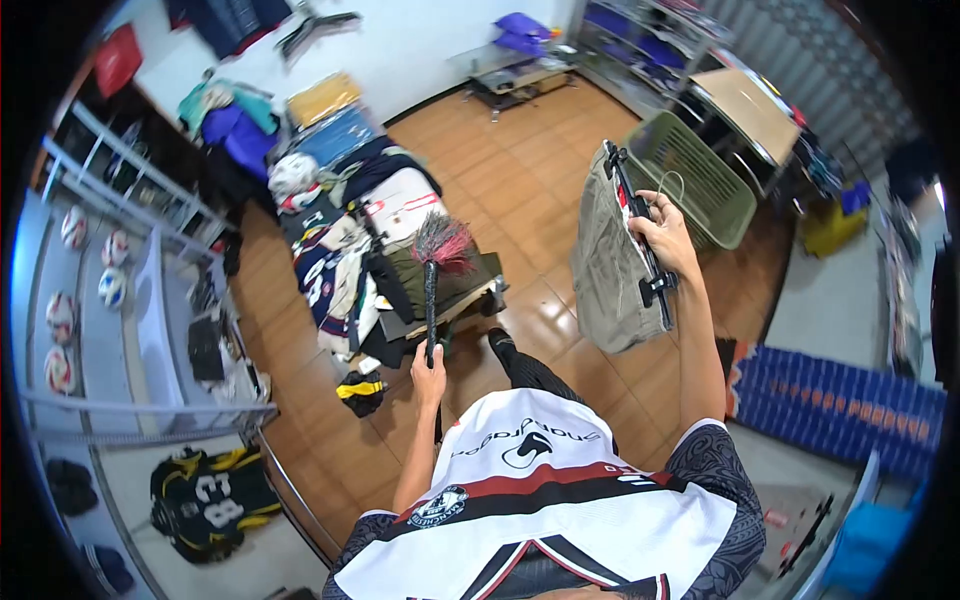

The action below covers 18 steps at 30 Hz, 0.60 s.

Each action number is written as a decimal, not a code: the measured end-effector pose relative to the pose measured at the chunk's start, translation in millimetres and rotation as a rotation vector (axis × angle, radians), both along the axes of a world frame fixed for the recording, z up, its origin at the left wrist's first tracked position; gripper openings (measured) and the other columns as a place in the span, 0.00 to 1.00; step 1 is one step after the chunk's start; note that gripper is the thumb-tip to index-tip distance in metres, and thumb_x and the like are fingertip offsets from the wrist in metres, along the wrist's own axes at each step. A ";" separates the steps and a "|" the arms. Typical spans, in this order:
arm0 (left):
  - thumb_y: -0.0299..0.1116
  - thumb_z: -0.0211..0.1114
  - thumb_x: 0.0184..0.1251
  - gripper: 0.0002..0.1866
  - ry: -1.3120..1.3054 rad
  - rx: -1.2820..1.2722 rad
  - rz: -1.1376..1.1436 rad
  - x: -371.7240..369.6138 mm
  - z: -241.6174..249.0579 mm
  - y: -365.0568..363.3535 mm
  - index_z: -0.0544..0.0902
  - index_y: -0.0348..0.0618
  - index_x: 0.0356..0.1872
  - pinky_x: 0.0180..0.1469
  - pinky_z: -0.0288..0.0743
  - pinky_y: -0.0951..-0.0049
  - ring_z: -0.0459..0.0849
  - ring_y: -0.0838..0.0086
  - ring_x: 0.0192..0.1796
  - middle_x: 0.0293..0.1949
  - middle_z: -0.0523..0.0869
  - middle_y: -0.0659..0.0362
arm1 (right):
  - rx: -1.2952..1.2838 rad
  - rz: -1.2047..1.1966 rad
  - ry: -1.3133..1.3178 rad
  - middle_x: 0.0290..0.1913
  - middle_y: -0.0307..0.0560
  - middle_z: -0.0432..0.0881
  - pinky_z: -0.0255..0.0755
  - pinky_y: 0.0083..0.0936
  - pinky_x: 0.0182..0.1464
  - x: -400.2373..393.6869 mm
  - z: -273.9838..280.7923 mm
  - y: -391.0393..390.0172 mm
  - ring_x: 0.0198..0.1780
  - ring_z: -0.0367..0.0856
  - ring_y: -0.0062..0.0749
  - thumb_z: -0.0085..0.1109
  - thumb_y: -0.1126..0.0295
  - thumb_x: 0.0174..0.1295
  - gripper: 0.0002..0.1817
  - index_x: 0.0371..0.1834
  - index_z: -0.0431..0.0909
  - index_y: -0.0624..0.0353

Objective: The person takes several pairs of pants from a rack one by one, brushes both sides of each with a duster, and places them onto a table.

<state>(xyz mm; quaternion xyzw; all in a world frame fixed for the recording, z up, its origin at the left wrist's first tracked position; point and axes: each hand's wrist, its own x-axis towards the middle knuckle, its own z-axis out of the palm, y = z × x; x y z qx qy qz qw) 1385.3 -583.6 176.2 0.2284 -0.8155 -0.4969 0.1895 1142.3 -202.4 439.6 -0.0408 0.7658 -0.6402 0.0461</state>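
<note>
My left hand [430, 376] is closed around the black handle of a duster [442, 245]. Its shaggy dark and red head points up, in front of the clothes pile. My right hand [664, 236] grips a black clip hanger [650, 262], pinching it near the middle. From the hanger's clips hangs a khaki-grey folded garment [603, 265], probably trousers or shorts. The hanger's thin wire hook rises beside my fingers. Behind the garment and hanger stands a green plastic basket [735, 205].
A heap of folded clothes [405, 195] covers a low table ahead to the left. Shelves with balls [60, 315] line the left side, above a dark number 83 jersey [215, 500]. A blue patterned cloth [835, 400] lies at right. Brown tiled floor [480, 150] stretches between.
</note>
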 end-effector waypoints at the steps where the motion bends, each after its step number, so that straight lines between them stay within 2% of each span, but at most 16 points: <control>1: 0.43 0.62 0.78 0.20 -0.088 0.025 0.044 3.3 0.7 -9.1 0.82 0.36 0.55 0.37 0.73 0.67 0.77 0.73 0.30 0.28 0.82 0.57 | -0.005 0.026 -0.008 0.32 0.38 0.80 0.69 0.19 0.28 -21.3 -7.5 -17.6 0.26 0.74 0.18 0.64 0.78 0.58 0.30 0.66 0.69 0.69; 4: 0.42 0.61 0.78 0.19 -0.144 0.071 0.182 4.6 1.9 -29.3 0.81 0.35 0.55 0.47 0.77 0.62 0.86 0.59 0.40 0.38 0.87 0.46 | 0.028 0.113 0.035 0.31 0.39 0.79 0.69 0.20 0.27 -98.4 -46.6 -65.3 0.25 0.74 0.19 0.63 0.77 0.59 0.28 0.64 0.71 0.69; 6: 0.41 0.61 0.79 0.18 -0.080 0.062 0.252 -0.3 4.3 -39.5 0.81 0.34 0.56 0.47 0.78 0.63 0.86 0.61 0.41 0.39 0.88 0.47 | 0.090 0.149 0.061 0.36 0.39 0.81 0.70 0.18 0.34 -151.1 -74.7 -96.3 0.31 0.76 0.18 0.64 0.78 0.56 0.27 0.62 0.73 0.68; 8: 0.40 0.61 0.79 0.18 -0.149 0.099 0.331 -2.9 -1.7 -52.8 0.81 0.32 0.56 0.48 0.77 0.64 0.86 0.63 0.42 0.40 0.88 0.47 | 0.084 0.172 0.139 0.38 0.39 0.82 0.71 0.18 0.37 -207.7 -114.9 -132.1 0.35 0.77 0.18 0.64 0.78 0.56 0.27 0.62 0.73 0.69; 10: 0.38 0.61 0.79 0.18 -0.125 0.058 0.376 -6.7 -4.8 -65.0 0.81 0.32 0.56 0.49 0.77 0.67 0.84 0.67 0.43 0.41 0.87 0.49 | 0.096 0.204 0.113 0.37 0.40 0.82 0.73 0.19 0.38 -253.7 -137.9 -169.0 0.36 0.78 0.20 0.62 0.79 0.56 0.24 0.59 0.74 0.69; 12: 0.38 0.61 0.79 0.18 -0.150 0.121 0.464 -10.6 -0.8 -71.4 0.81 0.30 0.56 0.49 0.77 0.67 0.83 0.68 0.42 0.40 0.86 0.51 | 0.144 0.205 0.120 0.40 0.42 0.81 0.73 0.21 0.44 -289.8 -151.4 -204.8 0.40 0.77 0.21 0.61 0.78 0.54 0.23 0.55 0.74 0.69; 13: 0.37 0.61 0.79 0.19 -0.147 0.130 0.476 -9.7 -7.3 -78.7 0.80 0.29 0.56 0.48 0.77 0.68 0.83 0.70 0.42 0.40 0.85 0.51 | 0.181 0.209 0.101 0.38 0.41 0.78 0.72 0.21 0.45 -314.3 -167.7 -222.4 0.40 0.75 0.22 0.61 0.78 0.54 0.22 0.54 0.75 0.68; 14: 0.39 0.61 0.80 0.17 -0.146 0.097 0.471 -4.0 -13.0 -82.6 0.80 0.33 0.54 0.33 0.69 0.76 0.73 0.82 0.31 0.31 0.78 0.65 | 0.216 0.200 0.119 0.37 0.40 0.77 0.72 0.21 0.45 -335.2 -184.6 -237.9 0.39 0.75 0.22 0.62 0.78 0.53 0.21 0.53 0.75 0.68; 16: 0.38 0.61 0.80 0.19 -0.168 0.164 0.545 -3.7 -5.9 -84.4 0.80 0.29 0.56 0.42 0.75 0.70 0.78 0.74 0.37 0.37 0.82 0.55 | 0.292 0.180 0.154 0.36 0.39 0.75 0.72 0.22 0.44 -365.5 -201.8 -269.5 0.39 0.74 0.23 0.62 0.77 0.53 0.21 0.52 0.75 0.67; 18: 0.38 0.61 0.80 0.18 -0.191 0.184 0.599 1.2 -6.8 -87.2 0.80 0.30 0.56 0.40 0.74 0.70 0.76 0.75 0.35 0.35 0.81 0.58 | 0.367 0.183 0.136 0.35 0.43 0.75 0.73 0.25 0.46 -394.5 -219.3 -298.9 0.40 0.76 0.27 0.62 0.75 0.54 0.21 0.53 0.75 0.65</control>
